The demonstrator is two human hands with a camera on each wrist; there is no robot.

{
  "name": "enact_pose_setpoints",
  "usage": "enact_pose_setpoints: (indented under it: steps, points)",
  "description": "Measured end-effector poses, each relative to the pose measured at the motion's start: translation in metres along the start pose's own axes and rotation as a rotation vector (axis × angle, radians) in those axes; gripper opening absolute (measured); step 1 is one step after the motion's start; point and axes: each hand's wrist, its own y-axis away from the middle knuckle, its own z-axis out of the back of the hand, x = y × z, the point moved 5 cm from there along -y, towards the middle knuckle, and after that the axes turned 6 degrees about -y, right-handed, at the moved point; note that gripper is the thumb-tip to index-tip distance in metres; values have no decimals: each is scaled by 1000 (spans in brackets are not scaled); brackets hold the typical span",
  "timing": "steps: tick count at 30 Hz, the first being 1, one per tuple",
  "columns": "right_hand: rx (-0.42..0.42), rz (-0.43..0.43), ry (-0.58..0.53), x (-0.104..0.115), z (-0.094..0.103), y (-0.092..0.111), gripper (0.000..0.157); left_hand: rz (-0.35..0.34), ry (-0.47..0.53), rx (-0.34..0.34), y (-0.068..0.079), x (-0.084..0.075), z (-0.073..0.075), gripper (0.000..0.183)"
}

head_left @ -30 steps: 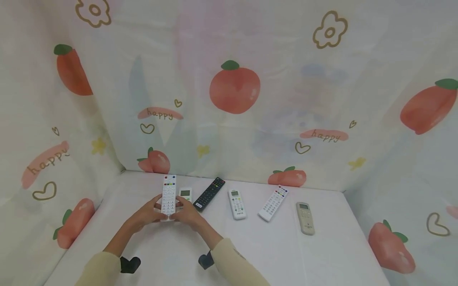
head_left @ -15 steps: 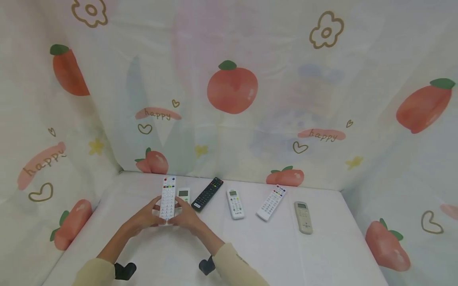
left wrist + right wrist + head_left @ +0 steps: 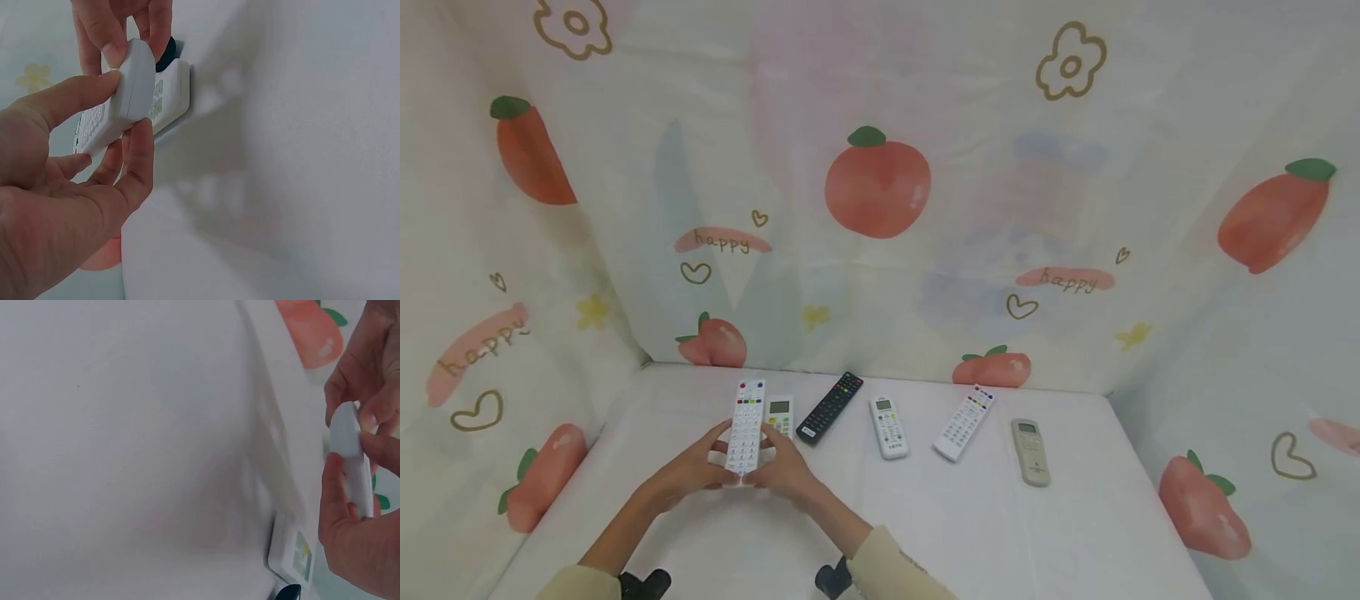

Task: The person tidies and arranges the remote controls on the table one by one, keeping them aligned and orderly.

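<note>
Both hands hold a white remote control (image 3: 746,425) by its lower end, its button face showing in the head view with coloured keys at the top. My left hand (image 3: 694,473) grips the left side, and my right hand (image 3: 790,473) grips the right. In the left wrist view, the left thumb presses the near end of the remote (image 3: 139,81) while fingers support it from beneath. It is raised off the table, throwing a shadow there. The right wrist view shows right-hand fingers (image 3: 334,487) along its edge. Just behind it lies a smaller white remote with a screen (image 3: 780,407), partly covered.
Further right on the white-covered table (image 3: 955,525) lie a black remote (image 3: 830,408), a white remote with a screen (image 3: 889,429), a white remote with coloured keys (image 3: 964,423) and a beige remote (image 3: 1032,454). A fruit-print curtain (image 3: 880,308) walls the back and sides.
Both hands have brought the white remote a little closer to the body, showing more of the small remote behind it. The head view has shifted slightly; the other remotes stay in place.
</note>
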Motion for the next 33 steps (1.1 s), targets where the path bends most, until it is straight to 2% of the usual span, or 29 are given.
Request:
enact_pose_setpoints:
  steps: [5, 15, 23, 28, 33]
  points:
    - [-18, 5, -14, -2, -3, 7, 87, 11, 30, 15, 3, 5, -1, 96]
    - [-62, -14, -5, -4, -11, 23, 86, 26, 39, 59, 15, 4, -1, 97]
    - [-64, -34, -50, -9, -17, 35, 85, 56, 16, 78, 27, 8, -5, 100]
    - [-65, -42, -46, -10, -21, 41, 85, 78, -6, 75, 32, 12, -6, 101]
    - [-58, -67, -29, -12, -25, 46, 86, 74, -22, 99, 42, 11, -6, 101]
